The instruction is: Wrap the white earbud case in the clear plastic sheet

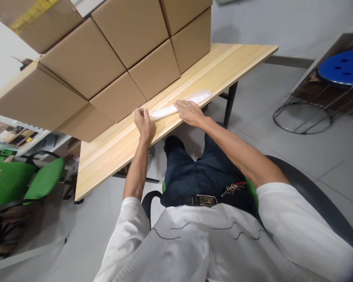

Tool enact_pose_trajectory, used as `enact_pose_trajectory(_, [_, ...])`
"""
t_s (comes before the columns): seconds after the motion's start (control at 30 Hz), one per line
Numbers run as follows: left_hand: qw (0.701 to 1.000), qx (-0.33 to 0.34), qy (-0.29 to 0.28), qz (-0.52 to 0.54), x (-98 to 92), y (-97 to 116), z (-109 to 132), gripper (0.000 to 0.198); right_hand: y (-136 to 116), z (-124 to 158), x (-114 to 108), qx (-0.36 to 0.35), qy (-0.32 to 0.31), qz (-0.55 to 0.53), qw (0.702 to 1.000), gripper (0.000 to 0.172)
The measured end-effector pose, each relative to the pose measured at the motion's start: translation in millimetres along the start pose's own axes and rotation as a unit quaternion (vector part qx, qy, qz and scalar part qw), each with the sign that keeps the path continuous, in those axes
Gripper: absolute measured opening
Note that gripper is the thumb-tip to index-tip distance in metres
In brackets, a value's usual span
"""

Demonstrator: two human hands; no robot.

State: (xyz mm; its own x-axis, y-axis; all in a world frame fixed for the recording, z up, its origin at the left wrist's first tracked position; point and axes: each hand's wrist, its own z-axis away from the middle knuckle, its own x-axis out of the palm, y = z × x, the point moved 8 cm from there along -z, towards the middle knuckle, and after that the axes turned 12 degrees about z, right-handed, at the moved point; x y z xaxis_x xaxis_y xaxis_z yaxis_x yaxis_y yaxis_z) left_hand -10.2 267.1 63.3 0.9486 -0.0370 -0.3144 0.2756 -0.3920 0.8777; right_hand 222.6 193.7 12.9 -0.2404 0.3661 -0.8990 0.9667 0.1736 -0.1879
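I have tabletop [101,161] to move over at left; my left hand [144,123] curls, its grip unclear to me, by the long, shiny, whitish packet [164,112] along the near edge [166,133]; my right hand [190,112] lies flat over it; tabletop continues far right.

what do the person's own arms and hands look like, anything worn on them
The left hand and right hand wear no gloves, and no watch or wristband shows. The forearms are uncovered up to short, loose white sleeves ending near the elbows.
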Motion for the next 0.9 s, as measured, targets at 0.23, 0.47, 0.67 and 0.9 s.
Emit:
enact_pose_trajectory(0.23, [0.922, 0.173, -0.257, -0.231, 87.3, 22, 20, 0.103, -7, -2, 0, -0.011, 0.005, 0.000, 1.000, 0.068])
enact_pose_trajectory(0.47, [0.896, 0.135, -0.336, -0.258, 94.2, -11, 14, 0.107, -13, 1, -6, -0.019, -0.031, 0.014, 0.999, 0.071])
enact_pose_trajectory(0.67, [0.869, 0.094, -0.352, -0.336, 89.2, -24, 14, 0.100, 5, 6, -8, 0.007, -0.041, 0.015, 0.999, 0.075])
enact_pose_trajectory(0.9, [0.866, 0.062, -0.350, -0.352, 87.4, -31, 12, 0.098, 27, 11, -8, 0.015, -0.023, 0.043, 0.999, 0.069])
